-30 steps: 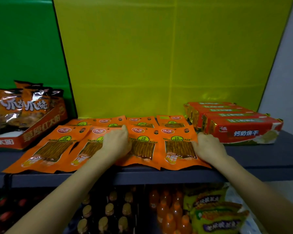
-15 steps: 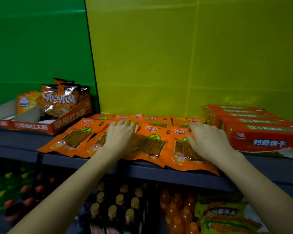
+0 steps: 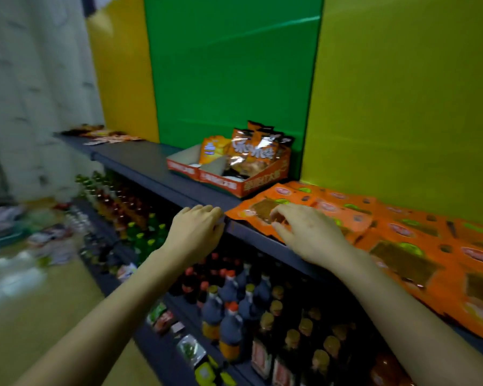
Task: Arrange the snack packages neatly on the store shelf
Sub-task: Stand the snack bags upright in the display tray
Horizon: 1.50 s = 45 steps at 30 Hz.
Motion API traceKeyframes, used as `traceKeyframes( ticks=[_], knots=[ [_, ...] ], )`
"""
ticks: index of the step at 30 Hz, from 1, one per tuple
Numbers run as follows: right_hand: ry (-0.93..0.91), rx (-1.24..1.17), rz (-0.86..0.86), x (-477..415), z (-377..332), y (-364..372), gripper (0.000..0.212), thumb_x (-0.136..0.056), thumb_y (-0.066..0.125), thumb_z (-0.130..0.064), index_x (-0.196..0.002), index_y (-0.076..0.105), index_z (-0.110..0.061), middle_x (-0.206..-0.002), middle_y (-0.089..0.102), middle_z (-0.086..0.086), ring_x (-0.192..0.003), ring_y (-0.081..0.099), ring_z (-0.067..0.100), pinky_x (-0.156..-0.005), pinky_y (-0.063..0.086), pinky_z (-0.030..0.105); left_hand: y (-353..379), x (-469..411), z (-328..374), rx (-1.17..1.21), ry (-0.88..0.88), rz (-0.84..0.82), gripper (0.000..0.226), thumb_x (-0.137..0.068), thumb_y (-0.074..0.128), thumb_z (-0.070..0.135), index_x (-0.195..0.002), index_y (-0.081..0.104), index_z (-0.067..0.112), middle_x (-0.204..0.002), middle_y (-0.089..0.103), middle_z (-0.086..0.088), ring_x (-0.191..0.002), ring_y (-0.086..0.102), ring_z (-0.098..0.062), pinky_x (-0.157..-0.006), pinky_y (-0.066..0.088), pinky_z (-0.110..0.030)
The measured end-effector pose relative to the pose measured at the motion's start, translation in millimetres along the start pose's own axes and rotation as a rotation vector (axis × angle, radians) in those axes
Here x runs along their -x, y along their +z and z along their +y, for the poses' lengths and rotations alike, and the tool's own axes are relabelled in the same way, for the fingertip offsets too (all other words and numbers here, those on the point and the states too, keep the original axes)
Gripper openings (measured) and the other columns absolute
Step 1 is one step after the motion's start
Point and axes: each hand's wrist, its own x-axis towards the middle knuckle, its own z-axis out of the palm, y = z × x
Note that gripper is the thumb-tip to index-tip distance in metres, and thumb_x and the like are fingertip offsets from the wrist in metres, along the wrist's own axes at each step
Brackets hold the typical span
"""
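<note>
grey shelf (image 3: pixel 148 160), left hand (image 3: pixel 194 235) curled at edge, right hand (image 3: pixel 313 235) touching packets (image 3: pixel 346 215)

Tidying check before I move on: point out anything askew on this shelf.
The orange snack packets lie fanned and overlapping, lower edges hanging over the shelf front; the right hand touches the leftmost one.

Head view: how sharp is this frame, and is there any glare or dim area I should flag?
Head view: the left side is smeared, wall and floor clutter unreadable. Head view: the left hand, right hand and orange packets are fairly sharp. Head view: glare on the chip bags; the bottles under the shelf sit in dim light.
</note>
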Motion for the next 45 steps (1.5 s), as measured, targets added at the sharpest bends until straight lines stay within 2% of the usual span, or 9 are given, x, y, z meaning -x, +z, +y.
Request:
traceKeyframes(
  ticks=[3, 5, 8, 12, 15, 29, 33, 38, 45],
  knots=[
    [-0.069, -0.033, -0.012, -34, -38, 20, 0.027, -0.095, 0.044, -0.034, -0.119, 0.053, -0.025, -0.122, 0.058, -0.003, -0.116, 0.054, 0.022, -0.087, 0.045, 0.036, -1, 17, -50, -0.014, -0.047, 0.052, 0.034, -0.09, 0.037, 0.033, -0.097, 0.063, 0.011, -0.095, 0.067, -0.005, -0.093, 0.062, -0.028, -0.07, 0.042, -0.031],
    [-0.098, -0.056, -0.033, -58, -66, 35, 0.027, -0.095, 0.043, -0.034, -0.119, 0.053, -0.025, -0.122, 0.059, -0.002, -0.114, 0.055, 0.023, -0.086, 0.046, 0.037, 0, 23, -84, -0.012, -0.071, 0.067, 0.03, -0.096, 0.04, 0.032, -0.107, 0.061, 0.014, -0.102, 0.065, -0.003, -0.099, 0.06, -0.024, -0.071, 0.038, -0.03],
    [-0.124, -0.087, -0.069, -95, -108, 60, 0.027, -0.096, 0.042, -0.035, -0.12, 0.053, -0.026, -0.124, 0.057, -0.004, -0.114, 0.054, 0.022, -0.088, 0.048, 0.038, 3, 25, -138, -0.047, -0.093, 0.081, 0.026, -0.096, 0.042, 0.032, -0.101, 0.06, 0.014, -0.097, 0.065, -0.004, -0.096, 0.061, -0.025, -0.065, 0.032, -0.028],
    [-0.124, -0.112, -0.101, -148, -162, 91, 0.027, -0.096, 0.042, -0.035, -0.121, 0.05, -0.028, -0.126, 0.055, -0.004, -0.115, 0.052, 0.022, -0.087, 0.045, 0.038, 7, 21, -214, -0.111, -0.122, 0.022, 0.029, -0.095, 0.041, 0.036, -0.099, 0.058, 0.013, -0.1, 0.065, -0.004, -0.098, 0.061, -0.026, -0.068, 0.04, -0.031],
    [-0.108, -0.122, -0.078, -182, -201, 113, 0.028, -0.095, 0.043, -0.036, -0.122, 0.05, -0.028, -0.126, 0.055, -0.005, -0.116, 0.052, 0.022, -0.086, 0.045, 0.037, 16, 20, -268, -0.124, -0.121, -0.031, 0.029, -0.095, 0.041, 0.036, -0.097, 0.056, 0.012, -0.101, 0.064, -0.004, -0.099, 0.06, -0.026, -0.066, 0.038, -0.029],
    [-0.178, -0.16, -0.056, -364, -352, 202, 0.031, -0.096, 0.041, -0.036, -0.125, 0.051, -0.03, -0.131, 0.055, -0.005, -0.12, 0.051, 0.023, -0.088, 0.043, 0.037, 67, -7, -481, -0.101, -0.195, -0.048, 0.031, -0.094, 0.041, 0.04, -0.101, 0.057, 0.014, -0.101, 0.064, -0.002, -0.096, 0.061, -0.025, -0.069, 0.044, -0.033],
    [-0.192, -0.163, -0.049, -432, -384, 238, 0.032, -0.096, 0.041, -0.036, -0.126, 0.05, -0.03, -0.132, 0.054, -0.005, -0.121, 0.05, 0.023, -0.089, 0.043, 0.038, 92, -34, -550, -0.135, -0.229, -0.074, 0.032, -0.094, 0.041, 0.04, -0.102, 0.057, 0.014, -0.104, 0.064, -0.003, -0.099, 0.061, -0.025, -0.065, 0.037, -0.031],
    [-0.187, -0.166, -0.046, -532, -415, 282, 0.03, -0.096, 0.041, -0.035, -0.124, 0.052, -0.029, -0.129, 0.056, -0.005, -0.117, 0.053, 0.023, -0.088, 0.043, 0.038, 115, -90, -646, -0.172, -0.243, -0.084, 0.031, -0.094, 0.04, 0.04, -0.102, 0.057, 0.014, -0.103, 0.065, -0.003, -0.097, 0.061, -0.026, -0.07, 0.044, -0.034],
    [-0.152, -0.195, -0.076, -656, -464, 332, 0.029, -0.097, 0.039, -0.031, -0.123, 0.053, -0.03, -0.13, 0.056, -0.006, -0.118, 0.052, 0.022, -0.088, 0.042, 0.036, 143, -149, -770, -0.19, -0.261, -0.063, 0.027, -0.094, 0.041, 0.037, -0.095, 0.055, 0.013, -0.097, 0.064, -0.006, -0.093, 0.061, -0.03, -0.065, 0.04, -0.032]
  ],
)
